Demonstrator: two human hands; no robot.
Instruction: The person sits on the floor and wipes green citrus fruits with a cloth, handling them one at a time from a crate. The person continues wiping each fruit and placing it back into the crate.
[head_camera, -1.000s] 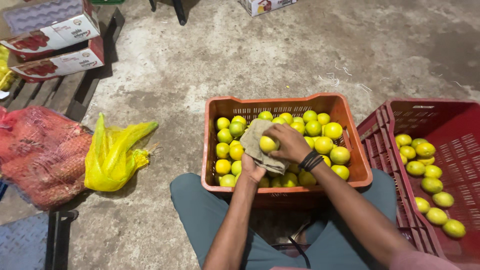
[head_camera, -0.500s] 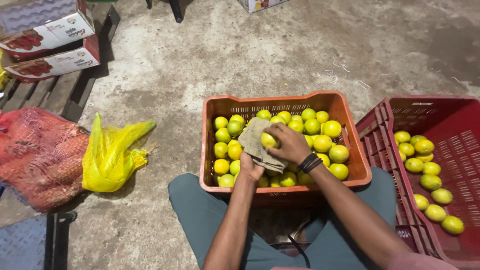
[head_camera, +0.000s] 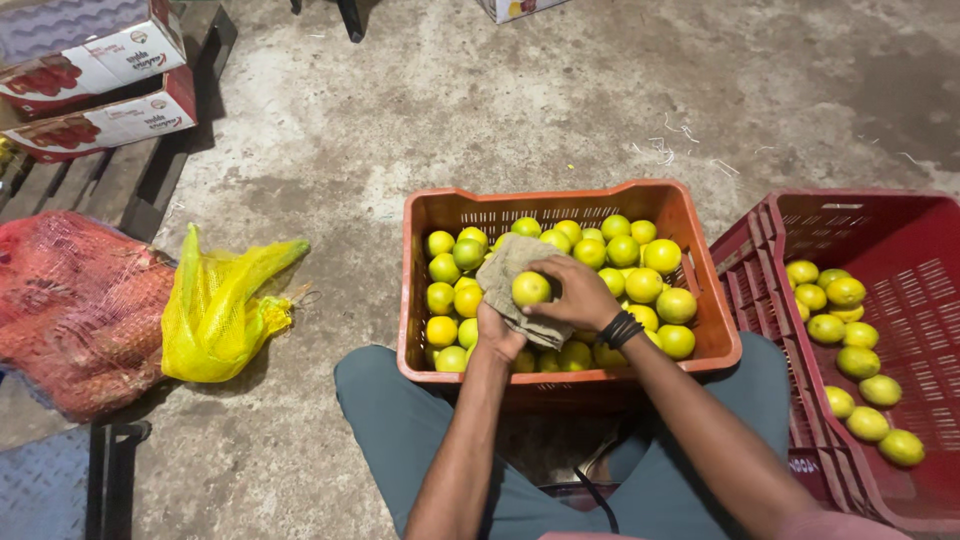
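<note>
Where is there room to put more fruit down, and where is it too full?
The red crate has bare bottom between its far wall and its row of fruit. The concrete floor lies bare beyond the orange crate and the yellow net bag. The orange crate is crowded: fruit fills it around the cloth and both hands.

The orange crate (head_camera: 700, 300) is packed with fruit (head_camera: 645, 285); its walls hem the hands (head_camera: 560, 300). The red crate (head_camera: 900, 230) alongside has open room in its far half.
</note>
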